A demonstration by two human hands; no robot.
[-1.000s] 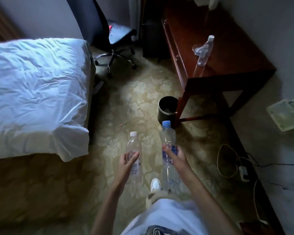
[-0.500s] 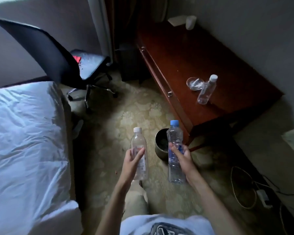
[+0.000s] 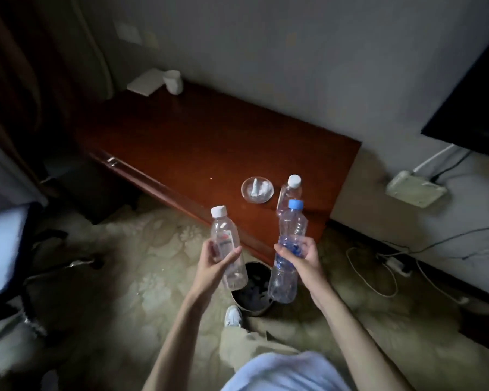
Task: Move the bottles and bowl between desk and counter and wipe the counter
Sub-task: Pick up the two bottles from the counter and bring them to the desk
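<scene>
My left hand (image 3: 213, 262) grips a clear bottle with a white cap (image 3: 228, 248), held upright above the floor. In my right hand (image 3: 301, 256) is a taller clear bottle with a blue cap (image 3: 290, 252), also upright. Both are just in front of the near corner of the dark red wooden desk (image 3: 198, 142). On that corner stand a small glass bowl (image 3: 257, 190) with white bits in it and a third clear bottle with a white cap (image 3: 290, 189), partly hidden behind the blue-capped one.
A round black bin (image 3: 251, 290) sits on the patterned carpet below my hands. A white cup (image 3: 172, 81) and a white pad (image 3: 145, 81) are at the desk's far end. An office chair (image 3: 9, 249) stands left. Cables and a power strip (image 3: 394, 262) lie right.
The view has swung right and closer to the desk; the bed has left the view. Both hands carried their bottles up toward the desk's near corner.
</scene>
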